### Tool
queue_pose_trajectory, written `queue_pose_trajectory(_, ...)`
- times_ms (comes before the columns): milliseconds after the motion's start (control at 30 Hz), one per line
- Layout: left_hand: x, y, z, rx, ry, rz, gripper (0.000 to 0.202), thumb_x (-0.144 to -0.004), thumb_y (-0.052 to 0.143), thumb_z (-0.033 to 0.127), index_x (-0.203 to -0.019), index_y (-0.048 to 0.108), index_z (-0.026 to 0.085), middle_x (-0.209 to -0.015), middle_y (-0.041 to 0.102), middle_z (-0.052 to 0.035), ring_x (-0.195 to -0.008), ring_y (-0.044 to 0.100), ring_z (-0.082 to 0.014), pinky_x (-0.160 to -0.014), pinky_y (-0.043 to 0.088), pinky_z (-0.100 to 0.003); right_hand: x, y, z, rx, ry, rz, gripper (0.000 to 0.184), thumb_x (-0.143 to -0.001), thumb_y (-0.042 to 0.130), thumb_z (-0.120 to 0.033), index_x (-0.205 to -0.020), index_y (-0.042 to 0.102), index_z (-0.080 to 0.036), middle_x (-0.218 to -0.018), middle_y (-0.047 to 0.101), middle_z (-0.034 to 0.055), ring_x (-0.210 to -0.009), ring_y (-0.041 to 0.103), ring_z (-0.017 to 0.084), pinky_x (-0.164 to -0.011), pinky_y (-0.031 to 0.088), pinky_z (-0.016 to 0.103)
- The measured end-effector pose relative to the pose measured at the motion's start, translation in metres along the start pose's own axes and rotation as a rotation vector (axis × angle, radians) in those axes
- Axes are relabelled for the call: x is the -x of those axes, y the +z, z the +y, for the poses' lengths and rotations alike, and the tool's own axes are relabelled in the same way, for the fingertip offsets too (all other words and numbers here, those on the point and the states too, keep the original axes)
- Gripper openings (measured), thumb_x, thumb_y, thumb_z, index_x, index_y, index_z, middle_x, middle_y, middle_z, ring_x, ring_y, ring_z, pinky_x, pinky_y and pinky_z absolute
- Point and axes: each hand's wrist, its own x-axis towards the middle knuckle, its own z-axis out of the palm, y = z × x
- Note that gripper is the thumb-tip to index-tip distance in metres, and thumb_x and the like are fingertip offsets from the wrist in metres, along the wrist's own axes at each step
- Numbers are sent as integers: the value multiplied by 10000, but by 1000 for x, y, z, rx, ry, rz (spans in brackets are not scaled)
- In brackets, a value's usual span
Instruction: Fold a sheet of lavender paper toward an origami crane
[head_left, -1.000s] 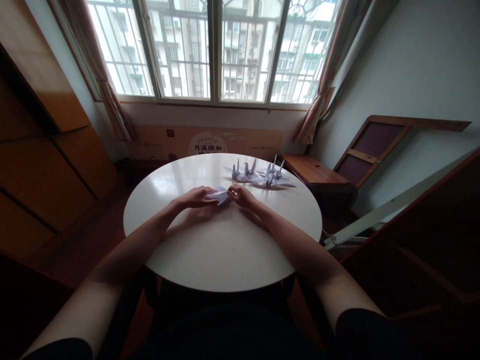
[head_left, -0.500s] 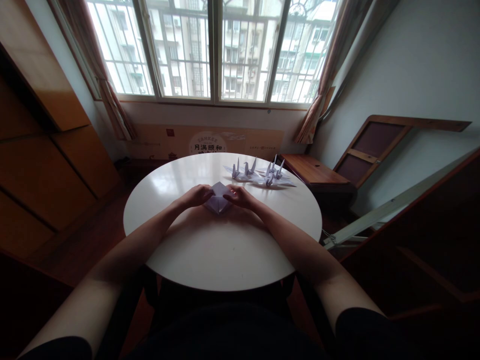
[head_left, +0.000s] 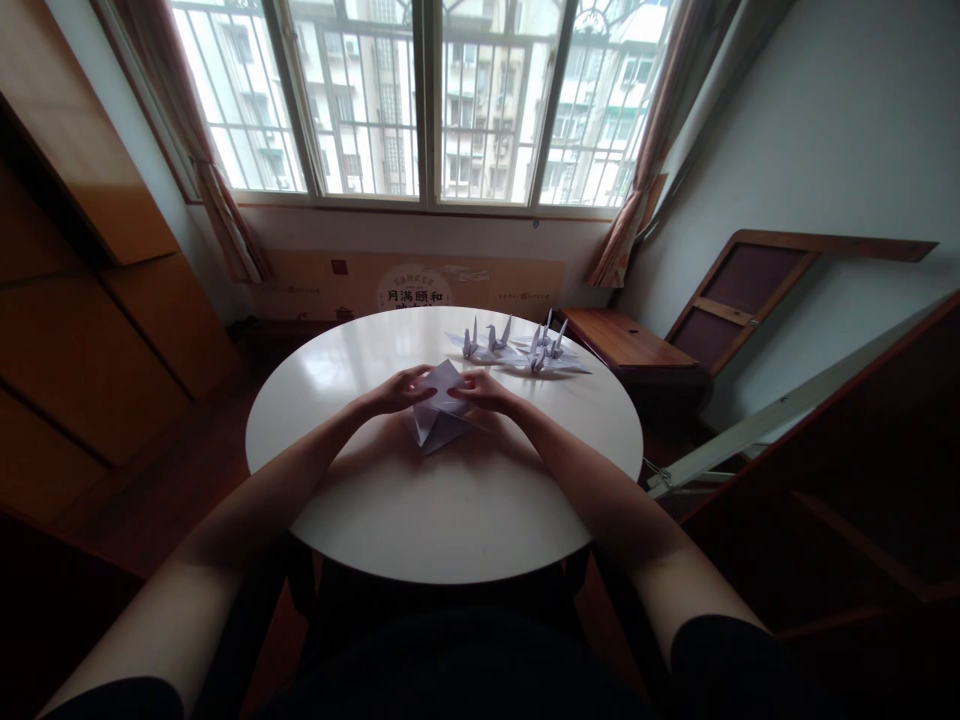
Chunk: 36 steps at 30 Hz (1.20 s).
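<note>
Folded paper (head_left: 442, 408), partly opened, sits just off middle of round white table (head_left: 450, 520), toward twelve; one flap points toward six. Left hand (head_left: 405, 389) at its nine o'clock, right hand (head_left: 481, 391) at its three, both pinching sides narrowly, thumbs over near face. Paper birds (head_left: 534, 358) clustered at one o'clock, apart from hands. Farther: wooden bench (head_left: 622, 340) at two, lettered panel (head_left: 480, 282) at twelve, barred window (head_left: 429, 110) above.
</note>
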Motion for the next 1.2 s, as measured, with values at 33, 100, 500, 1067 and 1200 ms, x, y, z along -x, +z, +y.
queue_pose_trajectory(33, -1, 0, 0, -28, 10, 68, 609, -855, 539, 529, -1329, 475, 153, -1051, 630, -107, -861, 627, -203, -741, 518, -323, 0, 1, 0, -5, 8, 21, 274, -696, 673, -380, -771, 654, -117, -661, 622, 13, -603, 552, 131, -557, 394, 228)
queue_pose_trajectory(100, -2, 0, 3, -93, 53, 227, 605, -896, 478, 519, -1400, 407, 193, -1186, 553, -134, -957, 610, -211, -811, 513, -360, -2, 1, 1, 14, 31, 77, 220, -693, 653, -313, -774, 665, -109, -657, 631, 17, -586, 554, 126, -553, 396, 227)
queue_pose_trajectory(500, 3, 11, 47, -294, 259, 82, 377, -847, 572, 280, -1215, 589, 202, -1007, 703, -52, -943, 650, -195, -992, 395, -363, -3, -3, 1, 322, 120, 411, 421, -757, 542, -190, -1170, 564, -109, -1021, 664, 137, -817, 628, 219, -756, 528, 362)
queue_pose_trajectory(1067, 4, -13, 25, -681, 194, 141, 336, -821, 448, 113, -952, 728, 244, -962, 692, -43, -948, 598, -214, -1009, 298, -438, -1, -3, 6, 587, -57, 384, 269, -732, 582, -106, -973, 670, -186, -1096, 468, 93, -1041, 500, 243, -974, 419, 456)
queue_pose_trajectory(1200, 5, -8, 30, -683, 285, 76, 299, -774, 517, 139, -954, 721, 261, -986, 703, -20, -1019, 591, -213, -1086, 193, -463, 2, 2, 4, 643, -83, 311, 166, -752, 609, -101, -834, 724, -188, -1051, 497, 83, -1026, 509, 235, -971, 405, 440)
